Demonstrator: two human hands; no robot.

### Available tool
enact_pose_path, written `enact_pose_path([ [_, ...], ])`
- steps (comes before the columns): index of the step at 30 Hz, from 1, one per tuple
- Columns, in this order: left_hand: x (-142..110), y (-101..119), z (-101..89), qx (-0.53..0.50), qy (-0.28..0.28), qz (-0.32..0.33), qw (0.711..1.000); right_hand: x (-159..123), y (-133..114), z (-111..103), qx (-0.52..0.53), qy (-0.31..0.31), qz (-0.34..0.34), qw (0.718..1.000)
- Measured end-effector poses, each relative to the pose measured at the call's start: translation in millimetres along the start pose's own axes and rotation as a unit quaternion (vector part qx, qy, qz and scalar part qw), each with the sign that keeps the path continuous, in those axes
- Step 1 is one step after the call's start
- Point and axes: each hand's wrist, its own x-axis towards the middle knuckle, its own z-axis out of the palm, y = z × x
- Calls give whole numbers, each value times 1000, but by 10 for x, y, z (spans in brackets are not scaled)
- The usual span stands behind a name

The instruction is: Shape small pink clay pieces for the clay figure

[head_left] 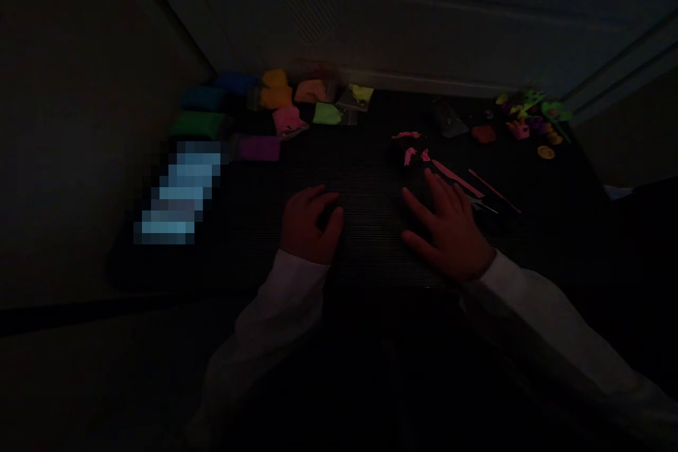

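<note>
In dim light, my left hand (pixel 312 224) is at the front middle of a dark table (pixel 365 187), fingers slightly bent and thumb held apart, with nothing in it. My right hand (pixel 450 236) is open to the right, its fingers spread and empty. Just beyond its fingertips lies a dark object with pink pieces (pixel 409 155); its shape is hard to make out. Close to the right hand are a flat pink modelling tool (pixel 458 179), a thin pink stick (pixel 494 191) and a pale, pointed tool (pixel 483 205) partly lost in the dark.
Bags of coloured clay, including green (pixel 197 125), purple (pixel 259 148) and orange (pixel 276 97), line the back left. A lit, pixelated screen (pixel 180 191) is at left. Small colourful clay flowers (pixel 530 113), a red lump (pixel 483 133) and a clear bag (pixel 448 119) are back right.
</note>
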Motion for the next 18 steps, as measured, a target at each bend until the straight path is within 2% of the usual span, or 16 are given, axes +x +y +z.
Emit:
enact_pose_path([
  [3, 3, 2, 0, 2, -3, 0, 1000, -64, 19, -6, -13, 0, -7, 1000],
  [8, 0, -8, 6, 1, 12, 6, 1000, -147, -87, 31, -25, -16, -8, 1000],
  [12, 0, -21, 1, 13, -6, 9, 1000, -149, -132, 28, -21, -33, -29, 999],
  [18, -11, -32, 18, 8, 7, 1, 1000, -146, -104, 23, -23, -16, -3, 1000],
])
